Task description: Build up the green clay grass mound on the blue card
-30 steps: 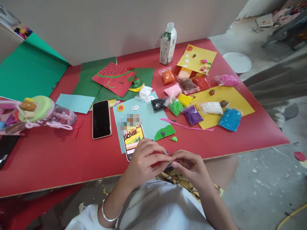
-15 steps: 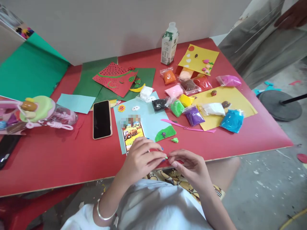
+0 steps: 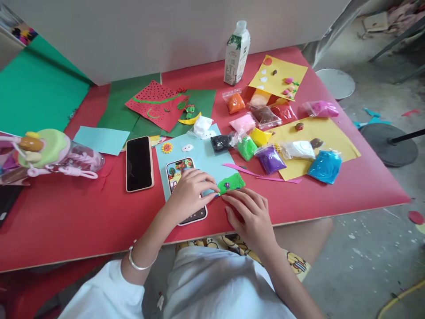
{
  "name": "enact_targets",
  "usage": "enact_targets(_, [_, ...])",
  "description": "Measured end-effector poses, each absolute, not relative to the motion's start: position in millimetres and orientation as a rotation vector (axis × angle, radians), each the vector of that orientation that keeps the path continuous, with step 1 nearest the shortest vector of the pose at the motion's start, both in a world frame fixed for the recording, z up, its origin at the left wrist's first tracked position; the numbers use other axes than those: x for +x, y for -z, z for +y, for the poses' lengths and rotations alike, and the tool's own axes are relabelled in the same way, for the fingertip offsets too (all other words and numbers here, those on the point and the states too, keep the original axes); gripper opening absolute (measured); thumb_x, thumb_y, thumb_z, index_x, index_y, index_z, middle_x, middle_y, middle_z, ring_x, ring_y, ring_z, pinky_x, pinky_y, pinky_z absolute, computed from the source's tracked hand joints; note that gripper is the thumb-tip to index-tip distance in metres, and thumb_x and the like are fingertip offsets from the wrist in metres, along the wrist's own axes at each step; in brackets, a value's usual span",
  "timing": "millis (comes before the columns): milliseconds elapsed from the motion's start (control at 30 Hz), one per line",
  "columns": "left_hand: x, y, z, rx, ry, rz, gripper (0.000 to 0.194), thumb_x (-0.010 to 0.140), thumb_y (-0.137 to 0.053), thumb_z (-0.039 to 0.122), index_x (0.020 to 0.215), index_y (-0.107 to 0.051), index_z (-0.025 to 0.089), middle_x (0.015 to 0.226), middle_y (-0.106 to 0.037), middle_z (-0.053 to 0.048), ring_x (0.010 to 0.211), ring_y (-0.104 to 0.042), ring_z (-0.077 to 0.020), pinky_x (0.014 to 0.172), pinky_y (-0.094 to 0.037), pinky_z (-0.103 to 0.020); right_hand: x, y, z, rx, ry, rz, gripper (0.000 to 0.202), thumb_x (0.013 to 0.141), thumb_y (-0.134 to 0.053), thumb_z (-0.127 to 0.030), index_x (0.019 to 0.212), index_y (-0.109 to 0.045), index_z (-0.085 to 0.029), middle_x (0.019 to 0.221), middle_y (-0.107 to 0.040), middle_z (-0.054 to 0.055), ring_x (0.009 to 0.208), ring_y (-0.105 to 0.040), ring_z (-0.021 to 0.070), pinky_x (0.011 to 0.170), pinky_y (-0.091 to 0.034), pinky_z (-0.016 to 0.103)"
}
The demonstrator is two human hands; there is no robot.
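Near the table's front edge, the right hand is loosely spread, nothing visibly held, fingertips beside the green clay patch. The left hand, half curled over a phone, has thumb and fingertips nearly together at the patch's left end; any grip is too small to confirm. The patch lies at the blue sheet's near right corner. Brace it; press lightly, sparing the purple flower.

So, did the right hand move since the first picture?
Yes. The right hand moved forward, away from the person's body, so it's now closer to the green patch with the little flower.
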State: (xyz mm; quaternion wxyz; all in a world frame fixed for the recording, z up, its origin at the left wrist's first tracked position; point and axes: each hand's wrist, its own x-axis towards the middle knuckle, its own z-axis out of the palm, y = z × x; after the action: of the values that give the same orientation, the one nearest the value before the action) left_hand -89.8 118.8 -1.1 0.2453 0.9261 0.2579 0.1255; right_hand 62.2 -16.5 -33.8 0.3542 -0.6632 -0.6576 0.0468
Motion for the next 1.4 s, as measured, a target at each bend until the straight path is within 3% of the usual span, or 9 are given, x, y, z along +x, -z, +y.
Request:
enact_targets(700, [-83,-1,122,2.551,-0.314,0.646,0.010,0.090,-0.059,0.024,0.088,-0.069,0.024,0.096,-0.071,0.001,0.095,-0.061,-0.0164,0.094,-0.037,-0.037,62,38,-16,-1.726,-0.072,-1.689,0.020,0.088,-0.058,-0.013,0.104,-0.066,-0.022,0.104,-0.075,0.003,0.102,-0.063,0.0210,0.087,-0.041,0.034])
enact_targets(1033, [-82,2,118,2.681,-0.287,0.640,0.013,0.089,-0.058,0.016,0.091,-0.068,0.024,0.098,-0.070,0.000,0.098,-0.060,-0.0175,0.092,-0.038,-0.038,61,37,-16,-1.743,-0.113,-1.674,0.022,0.088,-0.058,-0.013,0.104,-0.067,-0.024,0.104,-0.074,0.002,0.104,-0.062,0.0204,0.090,-0.041,0.035])
enact_targets(1200, [-87,-3,104,2.820,-0.398,0.757,0.014,0.091,-0.054,0.016,0.095,-0.067,0.022,0.099,-0.070,-0.002,0.097,-0.061,-0.0189,0.092,-0.038,-0.040,62,36,-16,-1.743,-0.136,-1.669,0.021,0.088,-0.057,-0.013,0.104,-0.067,-0.024,0.105,-0.073,0.002,0.104,-0.061,0.0210,0.089,-0.041,0.035])
enact_targets(1400, [-92,-5,67,2.843,-0.599,0.999,0.010,0.089,-0.059,0.016,0.084,-0.066,0.021,0.092,-0.072,0.000,0.091,-0.062,-0.0194,0.089,-0.041,-0.039,62,34,-15,-1.761,-0.158,-1.665,0.026,0.088,-0.055,-0.011,0.110,-0.065,-0.022,0.109,-0.070,0.005,0.106,-0.057,0.0232,0.090,-0.042,0.037])
